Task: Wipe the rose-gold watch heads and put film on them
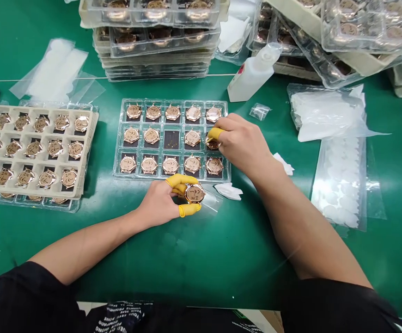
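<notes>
My left hand [168, 199], with yellow finger cots on its fingertips, grips a rose-gold watch case [194, 193] by its edge, its marked back facing up. It is in front of a clear plastic tray [118, 172] holding several similar watch cases. One compartment [171, 139] in the tray's middle row shows only its dark bottom with small specks. At the right end of that row, my right hand [239, 141] has its fingers closed on another watch case [213, 143], which looks tilted in its compartment. Part of that case is hidden by the fingers.
A beige tray of watch cases [34, 134] lies at left on another tray. Stacked trays [155, 60] stand behind. At right are a white bottle [251, 76], a small clear bag [259, 111], crumpled white wipes [228, 190] and plastic sheets [339, 180].
</notes>
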Demonstrator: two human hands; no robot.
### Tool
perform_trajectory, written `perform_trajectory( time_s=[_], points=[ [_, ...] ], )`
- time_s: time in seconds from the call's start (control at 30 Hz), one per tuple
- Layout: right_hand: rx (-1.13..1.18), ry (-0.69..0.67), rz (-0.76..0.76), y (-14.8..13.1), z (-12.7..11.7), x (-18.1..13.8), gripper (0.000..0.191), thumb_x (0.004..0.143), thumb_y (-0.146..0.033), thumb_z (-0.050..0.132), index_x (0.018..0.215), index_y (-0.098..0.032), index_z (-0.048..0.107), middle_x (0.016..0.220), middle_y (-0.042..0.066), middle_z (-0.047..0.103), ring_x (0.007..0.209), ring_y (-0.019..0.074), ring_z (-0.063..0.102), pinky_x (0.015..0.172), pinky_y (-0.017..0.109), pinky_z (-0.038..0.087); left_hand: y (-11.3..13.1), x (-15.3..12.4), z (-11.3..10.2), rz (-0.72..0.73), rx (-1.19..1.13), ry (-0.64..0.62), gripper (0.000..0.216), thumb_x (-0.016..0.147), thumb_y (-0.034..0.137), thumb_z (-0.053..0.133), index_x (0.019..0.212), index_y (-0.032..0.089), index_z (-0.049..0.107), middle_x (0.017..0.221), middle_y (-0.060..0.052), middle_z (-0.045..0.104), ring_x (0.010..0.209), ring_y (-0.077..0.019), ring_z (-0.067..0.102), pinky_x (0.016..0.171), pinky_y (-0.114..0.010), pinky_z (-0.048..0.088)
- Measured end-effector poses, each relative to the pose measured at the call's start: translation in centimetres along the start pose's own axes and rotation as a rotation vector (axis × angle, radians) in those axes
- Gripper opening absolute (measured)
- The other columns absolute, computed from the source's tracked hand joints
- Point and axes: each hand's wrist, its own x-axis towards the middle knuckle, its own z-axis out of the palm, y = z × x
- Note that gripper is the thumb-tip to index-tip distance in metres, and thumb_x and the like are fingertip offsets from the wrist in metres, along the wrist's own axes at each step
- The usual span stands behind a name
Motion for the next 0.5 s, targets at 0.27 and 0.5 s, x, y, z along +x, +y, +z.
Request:
perform_trajectory(
  time_s=[0.27,0.5],
  points=[
    [0.07,-0.006,-0.095,0.6,-1.1,-2.4,0.028,0.088,-0.001,0.047,0.08,-0.022,0.063,0.087,0.007,0.065,0.084,0.021,0.056,0.063,0.036,0.037,0.1,0.0,-0.1,0.005,0.017,-0.015,0.053,0.074,0.031,0.089,0.124,0.022,0.075,0.091,0.0,0.082,0.082,-0.0176,0.08,0.083,-0.032,0.069],
    [0.428,0.682,0.265,1.4,-5.3,-8.1,0.044,0.09,-0.035,0.082,0.132,-0.034,0.07,0.085,0.002,0.066,0.072,0.0198,0.065,0.068,0.039,0.055,-0.2,0.1,-0.1,0.013,-0.02,0.01,0.054,0.073,0.029,0.089,0.125,0.021,0.076,0.089,-0.001,0.081,0.083,-0.0176,0.079,0.09,-0.037,0.069]
  ],
)
